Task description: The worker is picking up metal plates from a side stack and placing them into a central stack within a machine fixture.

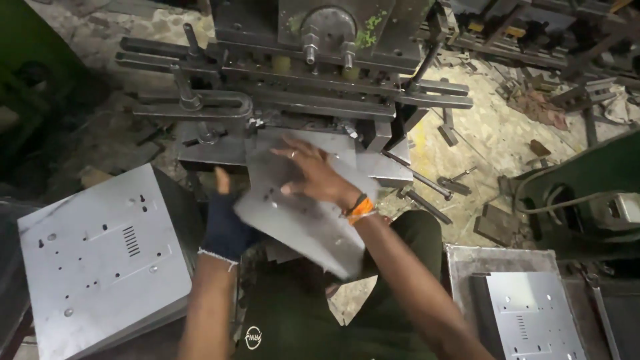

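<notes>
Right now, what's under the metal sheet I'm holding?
Under the metal sheet: the press bed at its far end, your lap nearer. The middle is covered.

A rough concrete floor point(493, 127) — pale, stained and cracked — runs under a heavy dark steel press point(300, 73). Metal offcuts point(453, 183) and a reddish rag point(540, 107) litter it on the right. A green machine body point(587, 173) stands at the right edge, another green surface point(27, 53) at the far left — the light is dim.
</notes>
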